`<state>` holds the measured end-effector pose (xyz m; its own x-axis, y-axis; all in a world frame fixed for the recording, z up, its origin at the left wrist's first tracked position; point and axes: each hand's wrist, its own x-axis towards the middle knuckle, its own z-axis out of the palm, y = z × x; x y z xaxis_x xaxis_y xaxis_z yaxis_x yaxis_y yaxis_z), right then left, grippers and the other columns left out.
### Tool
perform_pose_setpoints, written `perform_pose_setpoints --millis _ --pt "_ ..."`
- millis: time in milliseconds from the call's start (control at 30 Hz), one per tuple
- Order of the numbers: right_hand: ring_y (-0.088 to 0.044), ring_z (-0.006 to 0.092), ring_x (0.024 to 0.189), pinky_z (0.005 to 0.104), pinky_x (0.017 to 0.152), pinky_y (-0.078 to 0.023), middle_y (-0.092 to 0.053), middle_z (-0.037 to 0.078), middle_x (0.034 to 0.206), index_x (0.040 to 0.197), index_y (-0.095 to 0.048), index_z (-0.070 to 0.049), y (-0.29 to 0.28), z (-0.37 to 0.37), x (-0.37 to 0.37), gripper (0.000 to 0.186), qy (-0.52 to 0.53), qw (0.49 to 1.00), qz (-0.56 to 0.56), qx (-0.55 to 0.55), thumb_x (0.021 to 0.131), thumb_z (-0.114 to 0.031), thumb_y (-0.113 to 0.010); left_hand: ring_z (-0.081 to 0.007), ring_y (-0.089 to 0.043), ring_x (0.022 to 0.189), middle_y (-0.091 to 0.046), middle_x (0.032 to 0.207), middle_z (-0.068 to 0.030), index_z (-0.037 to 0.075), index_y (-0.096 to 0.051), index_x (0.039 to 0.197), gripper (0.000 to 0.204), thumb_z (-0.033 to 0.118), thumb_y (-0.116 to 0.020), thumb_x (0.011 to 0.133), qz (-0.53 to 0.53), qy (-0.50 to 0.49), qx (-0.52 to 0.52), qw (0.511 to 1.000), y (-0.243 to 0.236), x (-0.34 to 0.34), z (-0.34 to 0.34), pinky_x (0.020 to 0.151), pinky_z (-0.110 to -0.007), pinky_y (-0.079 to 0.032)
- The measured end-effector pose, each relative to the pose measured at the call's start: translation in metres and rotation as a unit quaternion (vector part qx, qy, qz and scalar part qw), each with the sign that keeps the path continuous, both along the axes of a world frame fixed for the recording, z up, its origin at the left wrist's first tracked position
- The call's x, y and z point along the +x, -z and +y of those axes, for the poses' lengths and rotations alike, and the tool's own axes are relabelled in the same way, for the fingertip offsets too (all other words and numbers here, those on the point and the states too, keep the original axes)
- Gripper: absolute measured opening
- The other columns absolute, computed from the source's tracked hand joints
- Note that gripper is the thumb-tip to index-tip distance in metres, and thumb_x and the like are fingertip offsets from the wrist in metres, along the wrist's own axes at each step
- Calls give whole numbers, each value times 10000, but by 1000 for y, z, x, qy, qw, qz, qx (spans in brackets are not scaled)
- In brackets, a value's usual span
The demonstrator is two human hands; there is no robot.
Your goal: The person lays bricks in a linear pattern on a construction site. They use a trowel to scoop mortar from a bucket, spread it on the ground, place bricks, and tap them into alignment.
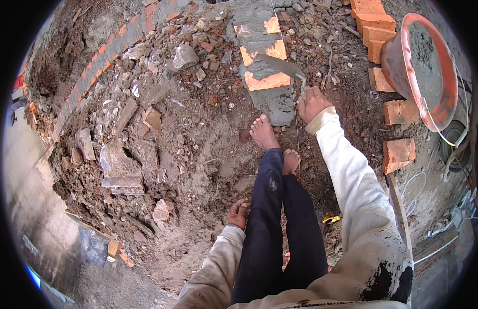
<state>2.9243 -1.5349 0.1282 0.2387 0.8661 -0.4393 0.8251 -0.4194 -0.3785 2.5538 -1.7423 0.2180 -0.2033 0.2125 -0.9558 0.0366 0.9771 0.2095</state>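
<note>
Right hand [312, 103]: fingers closed around the handle of a trowel [285, 67], whose blade lies ahead of the fingers on wet mortar [272, 100] covering a course of bricks [267, 81]. Left hand [239, 213]: fingers curled, resting beside the left knee, holding nothing. A mortar pan [419, 67] stands right of the right-hand fingers.

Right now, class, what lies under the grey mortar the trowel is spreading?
Orange bricks show through gaps in the grey mortar, laid in a line. The right hand holds the trowel over them. How many bricks the mortar covers cannot be seen.
</note>
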Motion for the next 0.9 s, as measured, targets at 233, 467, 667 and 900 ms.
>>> perform_pose_setpoints --millis 233,467,667,900 --pt "-580 414 920 471 808 -464 -515 254 1095 1089 -457 -3 42 -12 -30 351 35 985 -1 -171 862 -270 -467 -129 -580 772 -622 976 -82 13 -478 1207 392 207 -561 876 -10 29 19 999 1 2 6 690 -266 -494" --pt "-559 440 951 465 840 -441 -576 298 996 982 -574 23 85 -31 -33 379 253 932 204 -158 811 -309 -510 -130 -581 772 -620 989 -88 22 -478 1211 395 212 -560 875 12 30 -6 999 -1 1 7 688 -267 -496" --pt "-567 285 571 391 506 -445 -544 193 673 845 -580 45 99 -29 -54 319 272 928 242 -71 816 -262 -496 -102 -555 743 -617 946 -45 5 -480 1201 391 181 -580 865 -7 -11 1 1000 -9 10 10 676 -230 -476" --pt "-507 235 420 373 375 -414 -529 129 693 850 -557 -12 79 -37 -49 304 240 894 355 -129 841 -309 -489 -119 -574 792 -616 984 -73 -15 -479 1198 386 162 -569 867 -1 -13 6 1000 0 6 -1 716 -231 -483"
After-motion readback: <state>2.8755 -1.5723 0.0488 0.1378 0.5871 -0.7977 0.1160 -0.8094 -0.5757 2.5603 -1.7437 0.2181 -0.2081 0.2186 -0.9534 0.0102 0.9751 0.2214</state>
